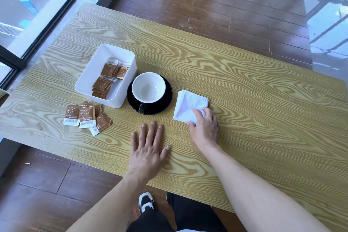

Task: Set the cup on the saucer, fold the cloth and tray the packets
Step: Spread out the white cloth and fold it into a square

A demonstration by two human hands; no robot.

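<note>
A white-lined cup [148, 87] with a black handle stands on the black saucer [168, 98] at the table's middle. To its right lies a white cloth [186, 104], folded into a small square. My right hand [204, 128] rests on the cloth's near corner, thumb and fingers pinching its edge. My left hand [148, 149] lies flat and open on the bare table in front of the saucer. A white tray [88, 77] left of the saucer holds several brown packets [108, 78]. Several more brown packets [85, 117] lie loose on the table in front of the tray.
The wooden table [244, 90] stretches wide to the right of the cloth. A glass wall with a dark frame [47, 24] runs along the left. My legs and a shoe [146, 202] show below the table's near edge.
</note>
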